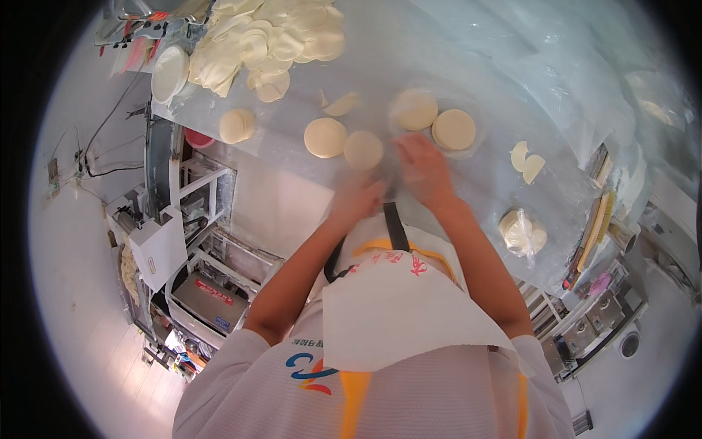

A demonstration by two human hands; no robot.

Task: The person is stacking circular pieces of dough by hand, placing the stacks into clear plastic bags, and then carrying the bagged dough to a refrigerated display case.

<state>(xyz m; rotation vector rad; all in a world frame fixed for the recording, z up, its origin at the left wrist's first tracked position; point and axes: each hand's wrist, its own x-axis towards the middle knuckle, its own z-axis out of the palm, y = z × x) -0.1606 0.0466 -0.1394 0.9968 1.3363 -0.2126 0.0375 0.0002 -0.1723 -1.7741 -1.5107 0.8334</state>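
Observation:
My left hand is at the table's near edge, smeared by motion. Just beyond its fingers lies a slightly blurred round dough wrapper, beside a stack of round wrappers. Whether the left fingers grip that wrapper does not show. My right hand reaches over the table with bent fingers drawn together. They come close to two more wrapper stacks, a blurred one and a sharper one, with what looks like clear plastic around them. What the right fingertips hold is hidden by blur.
A big heap of loose wrappers covers the far left, near a white round container. Another stack sits at left. Dough scraps and a plastic-wrapped stack lie right, near a brush. Clear sheeting spreads at far right.

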